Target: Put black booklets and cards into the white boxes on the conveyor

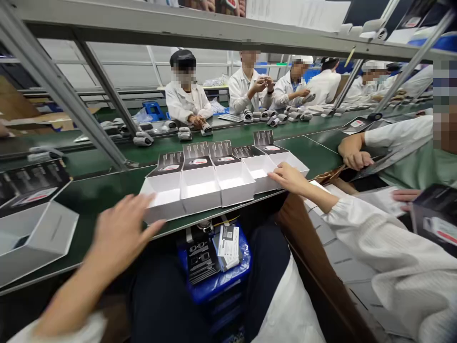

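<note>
Grip: left hand empty with fingers spread, by the left end of the row of open white cardboard boxes at frame centre, right hand at its right part, pinch indeterminable; light, even pressure should spare thin walls.

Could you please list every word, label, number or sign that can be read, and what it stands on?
No wording can be read with certainty anywhere.
Black lids on the row of boxes: pale print, too small.
Box at far left: lid print and grey side print, too blurred.
White card: a square code, with print too small.
Black leaflet: pale drawings, any lettering too small.
White sheet at top: print too faint.
</note>
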A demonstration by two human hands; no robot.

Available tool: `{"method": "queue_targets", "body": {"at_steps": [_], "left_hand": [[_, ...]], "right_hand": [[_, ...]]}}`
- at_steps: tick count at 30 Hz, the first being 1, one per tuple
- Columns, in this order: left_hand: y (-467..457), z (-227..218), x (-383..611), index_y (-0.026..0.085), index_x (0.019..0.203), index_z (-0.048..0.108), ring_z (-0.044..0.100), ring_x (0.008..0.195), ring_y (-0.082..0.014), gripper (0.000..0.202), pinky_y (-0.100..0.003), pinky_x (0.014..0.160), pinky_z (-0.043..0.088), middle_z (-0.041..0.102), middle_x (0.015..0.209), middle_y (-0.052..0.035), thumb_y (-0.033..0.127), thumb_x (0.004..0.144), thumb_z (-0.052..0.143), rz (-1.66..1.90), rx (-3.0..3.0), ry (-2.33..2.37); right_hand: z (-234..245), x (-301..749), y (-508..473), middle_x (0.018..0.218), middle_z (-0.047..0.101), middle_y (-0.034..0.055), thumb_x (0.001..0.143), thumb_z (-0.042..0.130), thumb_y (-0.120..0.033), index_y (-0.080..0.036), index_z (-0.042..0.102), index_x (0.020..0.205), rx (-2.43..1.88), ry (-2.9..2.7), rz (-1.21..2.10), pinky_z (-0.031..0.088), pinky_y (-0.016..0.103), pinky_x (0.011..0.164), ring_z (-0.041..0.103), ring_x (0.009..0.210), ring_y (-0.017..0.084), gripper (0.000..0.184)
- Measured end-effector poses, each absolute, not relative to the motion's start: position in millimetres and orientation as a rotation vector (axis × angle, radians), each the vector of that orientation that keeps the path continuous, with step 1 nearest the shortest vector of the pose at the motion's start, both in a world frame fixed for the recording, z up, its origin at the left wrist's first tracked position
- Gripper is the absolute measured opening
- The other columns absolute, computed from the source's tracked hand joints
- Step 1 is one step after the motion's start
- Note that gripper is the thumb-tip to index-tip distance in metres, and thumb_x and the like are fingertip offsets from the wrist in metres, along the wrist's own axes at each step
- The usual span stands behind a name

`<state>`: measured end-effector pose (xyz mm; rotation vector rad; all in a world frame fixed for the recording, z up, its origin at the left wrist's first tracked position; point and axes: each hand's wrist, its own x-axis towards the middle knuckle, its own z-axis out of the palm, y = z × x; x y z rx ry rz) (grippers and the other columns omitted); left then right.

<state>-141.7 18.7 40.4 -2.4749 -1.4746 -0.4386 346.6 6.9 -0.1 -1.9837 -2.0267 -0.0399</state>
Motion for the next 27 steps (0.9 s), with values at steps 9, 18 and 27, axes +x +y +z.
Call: {"method": "queue_targets", "body": {"at_steps": [9, 18, 27], "left_hand": [[0, 11, -113, 0.016, 0.099, 0.064, 0.06, 0.094, -0.0347, 0.041, -0.047, 0.086, 0.041, 0.065, 0.089, -0.0146, 0.052, 0.094, 0.047, -0.27, -2.314, -1.628], [-64, -66, -116, 0.016, 0.121, 0.06, 0.051, 0.128, -0.0324, 0.032, -0.052, 0.111, 0.037, 0.063, 0.126, -0.0168, 0.033, 0.095, 0.049, -0.767, -2.635, -1.335], [-102, -142, -100, 0.016, 0.129, 0.061, 0.054, 0.131, -0.0304, 0.045, -0.05, 0.109, 0.044, 0.062, 0.135, -0.014, 0.005, 0.09, 0.042, -0.148, -2.889, -1.441]], "right_hand": [[-9, 269, -14, 0.109, 0.062, 0.0166, 0.103, 0.038, -0.048, -0.016, 0.066, 0.094, -1.838, -2.019, -0.221, 0.038, 0.045, 0.098, 0.054, 0.109, 0.031, 0.043], [-100, 181, -79, 0.104, 0.071, 0.0127, 0.094, 0.061, -0.043, -0.019, 0.07, 0.104, -1.859, -1.951, 0.274, 0.044, 0.042, 0.094, 0.063, 0.1, 0.029, 0.028], [-135, 180, -54, 0.088, 0.073, 0.0025, 0.088, 0.061, -0.026, -0.021, 0.068, 0.085, -1.953, -1.66, 0.668, 0.048, 0.027, 0.075, 0.067, 0.085, 0.019, 0.01]]}}
